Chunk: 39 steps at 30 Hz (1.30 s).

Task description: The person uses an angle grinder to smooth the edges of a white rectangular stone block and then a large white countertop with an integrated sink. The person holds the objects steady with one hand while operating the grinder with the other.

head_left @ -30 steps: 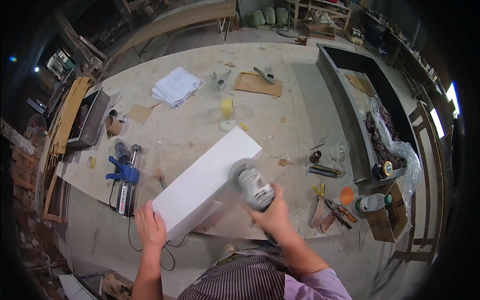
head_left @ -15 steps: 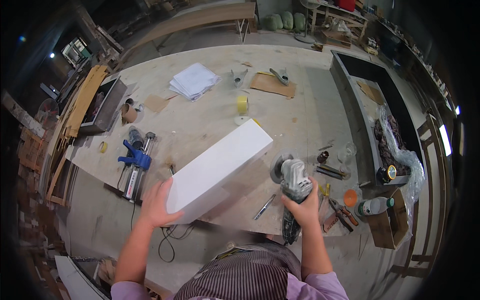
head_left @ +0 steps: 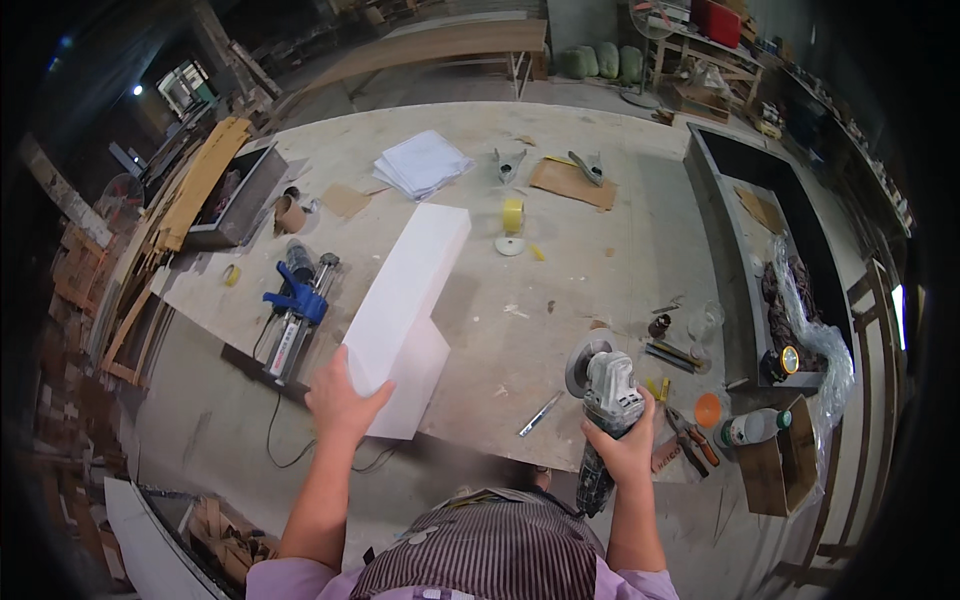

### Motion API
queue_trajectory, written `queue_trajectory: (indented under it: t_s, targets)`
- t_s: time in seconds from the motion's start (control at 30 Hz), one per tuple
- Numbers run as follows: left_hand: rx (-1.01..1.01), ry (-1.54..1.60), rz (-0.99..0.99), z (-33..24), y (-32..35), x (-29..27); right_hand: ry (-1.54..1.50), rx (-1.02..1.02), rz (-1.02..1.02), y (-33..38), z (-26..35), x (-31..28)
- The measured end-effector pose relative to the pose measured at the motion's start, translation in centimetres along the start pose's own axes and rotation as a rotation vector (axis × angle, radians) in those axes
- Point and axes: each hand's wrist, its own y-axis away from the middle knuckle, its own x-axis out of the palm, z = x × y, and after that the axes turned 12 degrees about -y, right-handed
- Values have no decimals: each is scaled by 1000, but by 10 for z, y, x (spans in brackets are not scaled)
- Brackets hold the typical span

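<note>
My left hand is closed on the near end of a long white box-shaped piece, thumb on its near edge. The piece points away from me over the worktable, and a second white face or part shows below its right side. In my right hand is an angle grinder, gripped round its body with the disc facing up and left. The disc is apart from the white piece. A slim pen-like metal tool lies left of the grinder.
A blue caulking gun lies left of the white piece. Beyond are yellow tape, white sheets and spring clamps. Pliers, a bottle and a long dark trough are at right.
The white piece has turned in my left hand, its far end swinging left and away from the grinder. Its lower part now shows more. The grinder stays in my right hand.
</note>
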Motion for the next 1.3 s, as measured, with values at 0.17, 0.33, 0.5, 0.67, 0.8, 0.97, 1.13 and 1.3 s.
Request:
queue_trajectory:
  t_s: [0.17,0.33,0.5,0.67,0.8,0.97,1.13,1.3]
  targets:
    - [-45,-62,274,-14,-14,-26,65,18,119,1,3,13]
    - [-71,-65,320,-50,-7,-22,43,2,243,-3,2,31]
    - [0,-37,369,-58,-8,-32,-14,59,288,-4,-3,31]
    - [218,-96,199,-37,-11,-11,-7,86,281,7,-12,29]
    - [659,-106,-75,-15,-28,2,-77,151,243,25,-14,36]
    - [950,68,18,-20,-61,8,-31,-21,44,58,-31,44]
    - [1142,109,-5,-25,-86,19,-608,-24,-213,110,-35,95]
    - [1150,138,-52,-29,-88,31,-966,127,-405,154,-61,162]
